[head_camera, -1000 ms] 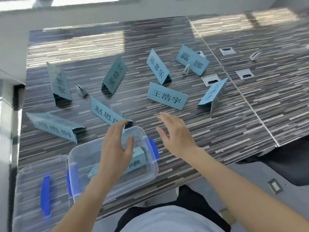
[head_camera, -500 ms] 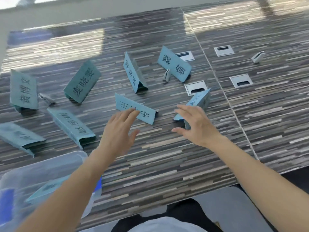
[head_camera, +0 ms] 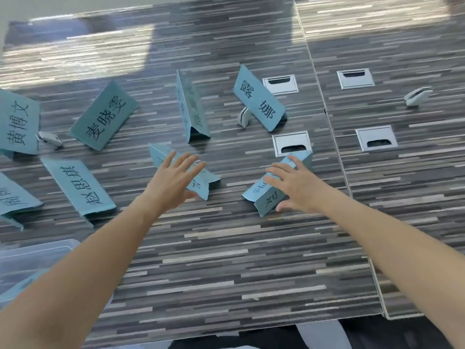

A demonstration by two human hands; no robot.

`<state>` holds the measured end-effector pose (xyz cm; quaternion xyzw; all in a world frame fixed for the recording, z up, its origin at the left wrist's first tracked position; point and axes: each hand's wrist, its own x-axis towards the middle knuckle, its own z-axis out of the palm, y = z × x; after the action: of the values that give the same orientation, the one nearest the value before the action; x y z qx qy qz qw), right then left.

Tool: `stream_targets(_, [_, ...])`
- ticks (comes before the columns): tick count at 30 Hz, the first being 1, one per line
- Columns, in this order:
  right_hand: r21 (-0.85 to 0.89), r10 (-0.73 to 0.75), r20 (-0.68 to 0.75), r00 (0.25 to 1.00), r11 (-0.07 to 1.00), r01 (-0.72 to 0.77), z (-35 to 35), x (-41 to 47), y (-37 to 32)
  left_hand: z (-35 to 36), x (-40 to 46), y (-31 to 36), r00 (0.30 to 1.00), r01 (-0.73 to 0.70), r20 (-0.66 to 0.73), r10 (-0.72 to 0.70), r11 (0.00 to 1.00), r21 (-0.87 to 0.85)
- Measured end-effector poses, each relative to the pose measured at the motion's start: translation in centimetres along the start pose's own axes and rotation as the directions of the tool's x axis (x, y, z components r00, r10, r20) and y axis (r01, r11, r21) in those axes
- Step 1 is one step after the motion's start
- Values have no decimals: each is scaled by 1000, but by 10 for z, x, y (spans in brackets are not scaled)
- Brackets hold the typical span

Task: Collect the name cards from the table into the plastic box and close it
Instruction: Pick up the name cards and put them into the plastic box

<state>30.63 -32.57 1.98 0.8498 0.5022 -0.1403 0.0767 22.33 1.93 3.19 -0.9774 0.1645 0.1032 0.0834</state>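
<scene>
Several blue folded name cards stand or lie on the striped table (head_camera: 226, 260). My right hand (head_camera: 297, 190) has its fingers over the ridge of one tipped card (head_camera: 266, 200) and its thumb at the card's near edge. My left hand (head_camera: 176, 180) is spread open just above another card (head_camera: 203, 183). More cards lie at the back (head_camera: 259, 99), (head_camera: 192, 107), (head_camera: 104, 114) and on the left (head_camera: 78, 187), (head_camera: 18, 122). The clear plastic box (head_camera: 37, 253) is at the lower left, partly hidden by my left arm, with a card (head_camera: 17, 288) inside.
Silver cable hatches (head_camera: 292, 143), (head_camera: 280, 84), (head_camera: 376, 139), (head_camera: 354, 78) are set into the table behind my right hand. Small white clips (head_camera: 245, 117), (head_camera: 417, 95), (head_camera: 50, 139) lie among the cards. A seam (head_camera: 334, 152) divides two tabletops. The near table edge runs along the bottom.
Both hands have left the box and reached forward. The right hand has come down onto the tipped card. The left hand has moved over the middle card. The view has shifted right.
</scene>
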Motion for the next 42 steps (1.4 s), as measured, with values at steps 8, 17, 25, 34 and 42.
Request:
stream_targets(8, [-156, -75, 136, 988, 983, 97, 22, 22, 28, 29, 36, -19, 984, -82, 167, 65, 992, 95])
stream_targets(17, [-158, -100, 191, 976, 979, 132, 31, 33, 29, 45, 48, -24, 964, -120, 253, 79, 982, 148])
stream_targets(25, [-134, -32, 103, 994, 990, 46, 19, 31, 15, 43, 39, -25, 971, -127, 219, 93, 981, 148])
stream_targets(34, [130, 202, -169, 965, 975, -182, -17, 24, -39, 4, -27, -37, 997, 38, 62, -48, 989, 145])
stream_targets(42, [332, 352, -370, 860, 914, -232, -56, 41, -118, -38, -121, -48, 967, 251, -66, -246, 965, 80])
